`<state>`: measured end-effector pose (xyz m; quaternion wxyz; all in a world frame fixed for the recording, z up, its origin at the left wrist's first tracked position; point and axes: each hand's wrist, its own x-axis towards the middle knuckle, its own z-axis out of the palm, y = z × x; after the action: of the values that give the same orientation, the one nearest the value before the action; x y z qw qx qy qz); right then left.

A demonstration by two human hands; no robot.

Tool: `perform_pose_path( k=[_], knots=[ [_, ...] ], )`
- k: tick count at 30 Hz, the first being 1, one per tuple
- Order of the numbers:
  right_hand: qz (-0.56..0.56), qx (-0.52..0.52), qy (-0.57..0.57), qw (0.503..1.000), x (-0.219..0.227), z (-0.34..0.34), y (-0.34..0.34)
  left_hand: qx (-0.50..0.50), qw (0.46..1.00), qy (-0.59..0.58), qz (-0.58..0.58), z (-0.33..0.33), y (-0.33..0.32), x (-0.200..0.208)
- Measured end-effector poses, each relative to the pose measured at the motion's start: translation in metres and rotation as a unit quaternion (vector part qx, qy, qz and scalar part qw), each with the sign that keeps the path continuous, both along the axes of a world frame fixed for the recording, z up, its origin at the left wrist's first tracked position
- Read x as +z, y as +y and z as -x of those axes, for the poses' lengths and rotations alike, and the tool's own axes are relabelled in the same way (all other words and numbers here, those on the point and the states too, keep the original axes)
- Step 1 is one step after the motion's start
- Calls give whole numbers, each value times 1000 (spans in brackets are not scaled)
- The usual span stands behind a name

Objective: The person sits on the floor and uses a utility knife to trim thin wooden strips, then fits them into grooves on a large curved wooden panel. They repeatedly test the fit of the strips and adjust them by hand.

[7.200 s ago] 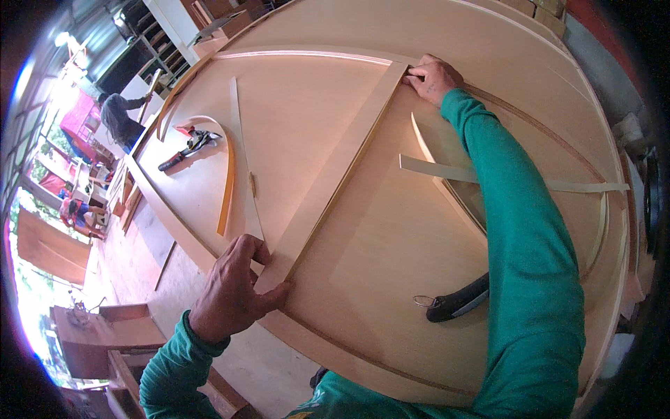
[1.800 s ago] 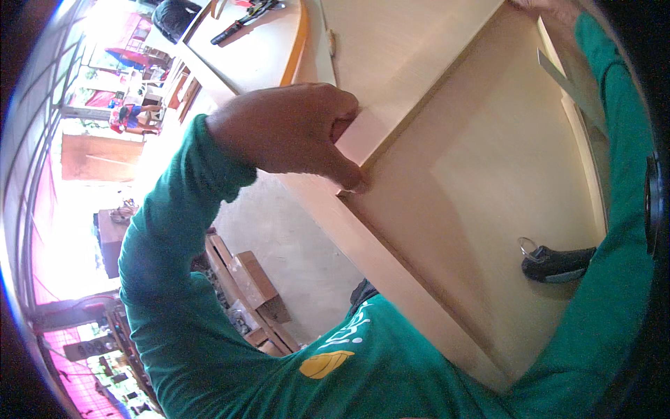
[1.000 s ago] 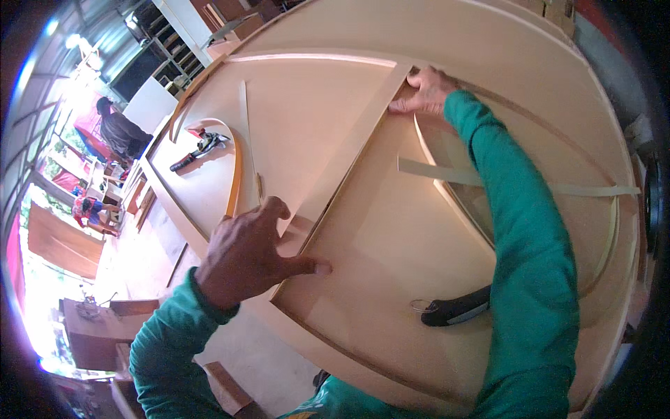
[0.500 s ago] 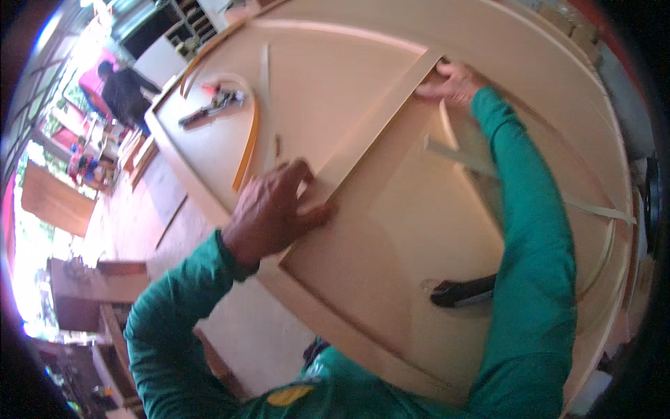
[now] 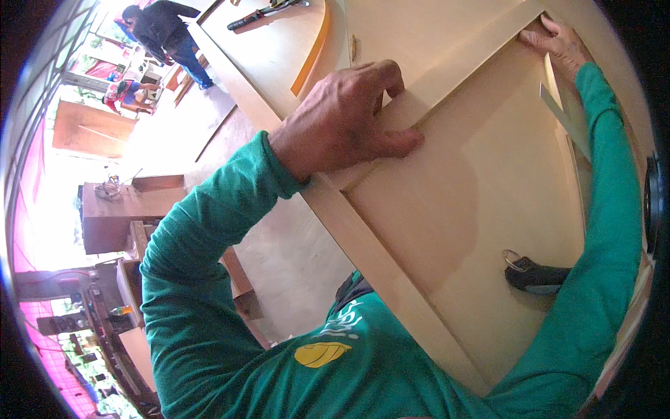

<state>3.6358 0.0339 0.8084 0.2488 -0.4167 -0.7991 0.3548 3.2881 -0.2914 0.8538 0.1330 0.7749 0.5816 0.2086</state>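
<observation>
A flat wooden crosspiece [image 5: 469,68] runs diagonally over a large pale wood panel [image 5: 460,188] with a raised border [image 5: 394,276]. My left hand [image 5: 342,119] straddles the near end of this crosspiece, thumb on one side and bent fingers on the other. At its far end, my right hand [image 5: 564,47] has thumb and fingers around the tip. A dark-handled tool with a metal ring [image 5: 536,275] lies on the panel beside my right forearm. Thin pale strips [image 5: 562,115] rest near that arm, partly hidden by it.
Beyond my left hand lie an orange-edged curved strip [image 5: 313,52] and a dark-handled tool [image 5: 252,17]. A person in dark clothing [image 5: 167,31] stands at the far left; another person [image 5: 127,96] is farther back. Brown wooden furniture [image 5: 115,216] stands at left.
My view has shifted, so the panel and both hands appear farther up and to the right. Both hands remain at the crosspiece's ends. The person in dark clothing now leans forward.
</observation>
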Motion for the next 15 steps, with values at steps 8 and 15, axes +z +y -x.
perform_pose_path(
  k=[8, 15],
  knots=[
    [24, -46, 110, 993, 23, 14, -29, 5, 996, 4, 84, 8, 5, 4],
    [-107, -113, -102, 983, 38, 18, -59, -42, 997, 33, 50, -1, 9, 9]
  ],
)
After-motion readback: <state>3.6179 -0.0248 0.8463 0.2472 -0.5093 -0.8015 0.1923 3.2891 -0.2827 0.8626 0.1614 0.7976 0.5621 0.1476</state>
